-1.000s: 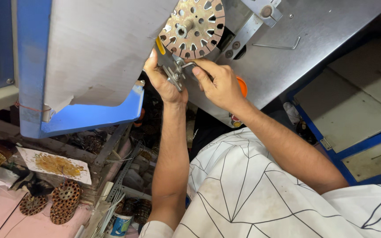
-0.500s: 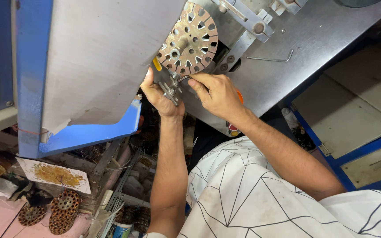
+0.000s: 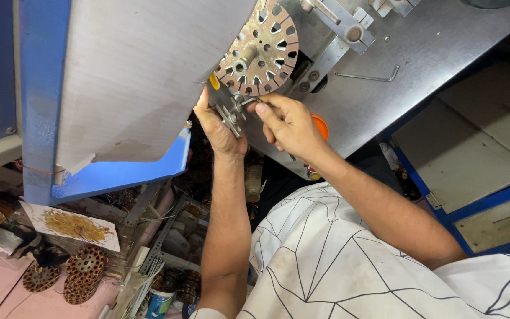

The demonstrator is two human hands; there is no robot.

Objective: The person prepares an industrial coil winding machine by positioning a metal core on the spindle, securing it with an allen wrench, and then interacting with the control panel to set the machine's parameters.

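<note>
— So, what did the hands hold?
— The left hand and the right hand both pinched a small metal bracket, fingers pressed together around it.
— And beyond the fingers?
— Just above them was the slotted round disc, mounted on the grey machine plate. Farther right lay a bent metal rod.
</note>
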